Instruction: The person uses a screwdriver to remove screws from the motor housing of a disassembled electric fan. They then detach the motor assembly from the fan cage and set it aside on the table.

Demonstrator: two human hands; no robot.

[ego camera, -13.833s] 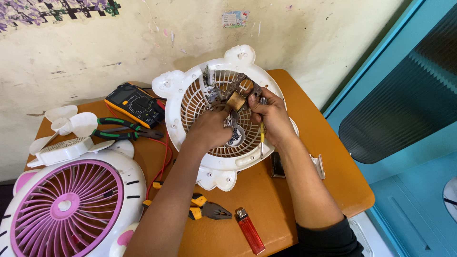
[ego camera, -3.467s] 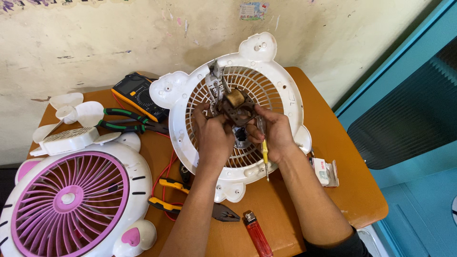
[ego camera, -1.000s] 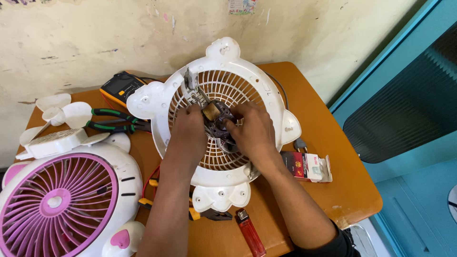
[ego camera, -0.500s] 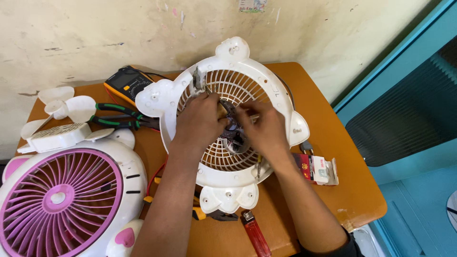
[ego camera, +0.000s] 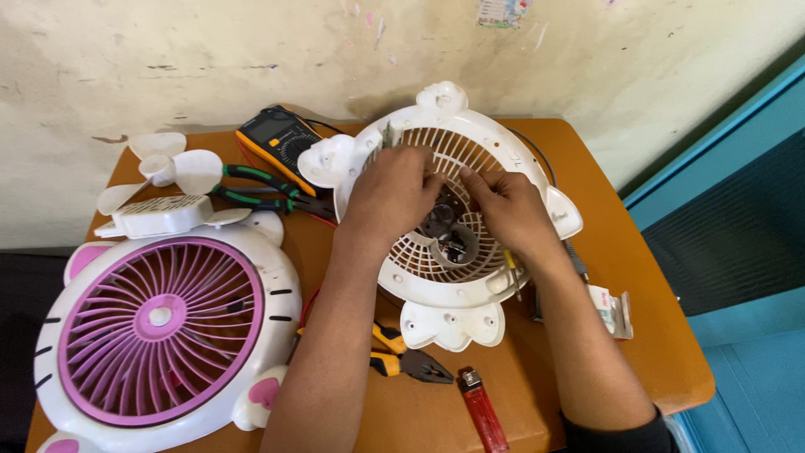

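A white fan housing (ego camera: pixel 444 289) with a slatted grille lies on the brown table, its ear-shaped tabs pointing away. Both hands work at its centre. My left hand (ego camera: pixel 392 195) is closed over the small metal motor (ego camera: pixel 438 220) at the hub. My right hand (ego camera: pixel 507 211) pinches the same motor from the right, with a yellow-handled screwdriver (ego camera: pixel 512 267) tucked under its palm. A grey cup-shaped motor mount (ego camera: pixel 457 247) shows just below the fingers.
A white and pink fan front (ego camera: pixel 163 323) lies at the left. Behind it are a white fan blade (ego camera: pixel 168 168), green-handled pliers (ego camera: pixel 260 189) and a multimeter (ego camera: pixel 281 143). Yellow-handled pliers (ego camera: pixel 402 356) and a red lighter (ego camera: pixel 485 409) lie near me. A small packet (ego camera: pixel 610 309) is at the right.
The view has shifted slightly. My hands stay at the hub; the motor has sunk lower into the grille's centre compared with several seconds ago, when it was held up above it.
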